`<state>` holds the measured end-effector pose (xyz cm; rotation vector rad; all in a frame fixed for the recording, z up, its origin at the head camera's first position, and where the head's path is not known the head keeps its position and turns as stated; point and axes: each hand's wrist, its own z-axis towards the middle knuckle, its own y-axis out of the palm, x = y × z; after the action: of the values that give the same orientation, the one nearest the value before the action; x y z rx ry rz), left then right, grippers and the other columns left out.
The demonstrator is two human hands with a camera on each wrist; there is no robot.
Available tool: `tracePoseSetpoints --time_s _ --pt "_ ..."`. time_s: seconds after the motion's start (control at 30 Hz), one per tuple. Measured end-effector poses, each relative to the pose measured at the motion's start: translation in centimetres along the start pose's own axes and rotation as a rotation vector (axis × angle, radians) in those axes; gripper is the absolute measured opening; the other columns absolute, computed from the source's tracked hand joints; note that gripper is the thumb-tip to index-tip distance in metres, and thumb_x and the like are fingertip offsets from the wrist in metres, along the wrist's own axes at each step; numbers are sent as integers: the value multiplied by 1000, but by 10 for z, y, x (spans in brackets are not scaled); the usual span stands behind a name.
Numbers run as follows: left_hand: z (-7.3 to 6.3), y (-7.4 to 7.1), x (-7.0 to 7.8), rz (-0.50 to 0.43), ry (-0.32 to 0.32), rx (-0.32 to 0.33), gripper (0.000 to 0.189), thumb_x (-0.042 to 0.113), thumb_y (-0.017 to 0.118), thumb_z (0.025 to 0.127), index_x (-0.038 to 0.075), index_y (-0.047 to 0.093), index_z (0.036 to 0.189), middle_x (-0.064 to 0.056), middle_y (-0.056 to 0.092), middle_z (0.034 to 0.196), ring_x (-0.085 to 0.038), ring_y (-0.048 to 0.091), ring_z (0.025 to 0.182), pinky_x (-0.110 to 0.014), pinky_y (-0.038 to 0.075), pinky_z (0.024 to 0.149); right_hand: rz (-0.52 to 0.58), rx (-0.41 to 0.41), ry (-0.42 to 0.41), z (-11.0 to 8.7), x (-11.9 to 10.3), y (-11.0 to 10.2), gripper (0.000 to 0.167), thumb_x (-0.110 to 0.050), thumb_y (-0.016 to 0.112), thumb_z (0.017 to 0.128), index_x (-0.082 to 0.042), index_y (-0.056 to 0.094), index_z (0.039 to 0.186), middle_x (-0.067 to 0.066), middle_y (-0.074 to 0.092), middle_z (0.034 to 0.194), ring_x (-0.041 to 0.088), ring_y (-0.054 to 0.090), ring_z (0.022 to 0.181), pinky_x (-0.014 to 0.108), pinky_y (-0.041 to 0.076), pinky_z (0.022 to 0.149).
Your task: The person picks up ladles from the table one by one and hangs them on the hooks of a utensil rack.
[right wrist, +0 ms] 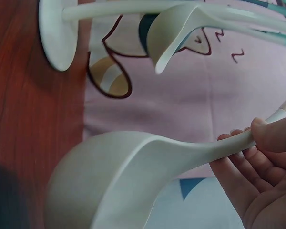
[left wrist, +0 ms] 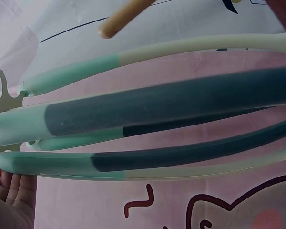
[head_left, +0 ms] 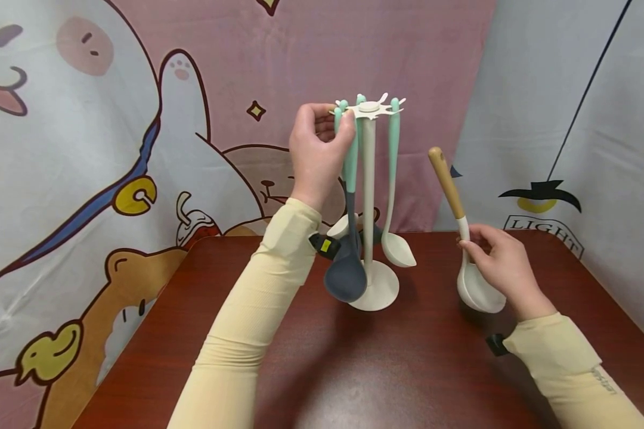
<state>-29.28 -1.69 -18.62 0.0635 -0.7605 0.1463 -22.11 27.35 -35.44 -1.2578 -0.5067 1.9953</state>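
Observation:
A white utensil stand [head_left: 369,196] holds several hanging utensils with mint-green handles. At its top, my left hand [head_left: 322,149] pinches the handle end of a mint-handled utensil [left wrist: 47,162] with a dark grey shaft. A dark grey ladle [head_left: 346,279] hangs in front, close to that wrist, and a white ladle [head_left: 398,250] hangs on the stand's right side. Off to the right, my right hand [head_left: 501,262] grips a white ladle with a wooden handle [head_left: 446,182] by its neck. This ladle is upright, its bowl [right wrist: 100,181] low over the table.
Everything is over a dark red-brown wooden table [head_left: 408,369]. The stand's round base [head_left: 383,292] rests near the table's back edge. Behind hangs a cartoon-printed cloth [head_left: 236,89]. Another pale utensil head [head_left: 340,226] shows behind the left wrist, partly hidden.

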Motion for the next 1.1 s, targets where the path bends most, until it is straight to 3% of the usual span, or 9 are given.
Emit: tracePoseSetpoints --time_s 0.2,0.3,0.7,1.1 --pt "0 0 -1 -3 1 2 26 15 68 90 -1 58 108 -8 61 99 -18 61 87 -25 52 79 43 56 -44 -1 -16 3 23 -10 71 92 -1 68 113 14 66 95 -4 54 77 8 43 63" --pt "-1 0 -1 -1 2 1 26 15 68 90 -1 58 108 -8 61 99 -18 61 88 -25 52 79 64 76 -64 -1 -22 4 22 -8 71 92 -1 68 112 13 66 94 -10 52 74 6 43 64" --pt "0 0 0 1 11 5 26 15 68 90 -1 58 108 -9 62 99 -18 62 87 -24 52 78 211 149 -101 0 -48 6 22 -6 71 92 0 69 113 12 68 95 -3 61 74 10 50 64" --pt "0 0 0 0 8 4 26 15 68 90 -1 58 108 -9 61 99 -18 62 88 -25 52 79 380 244 -164 2 -71 14 19 4 73 87 0 71 106 -8 68 89 2 63 74 14 53 63"
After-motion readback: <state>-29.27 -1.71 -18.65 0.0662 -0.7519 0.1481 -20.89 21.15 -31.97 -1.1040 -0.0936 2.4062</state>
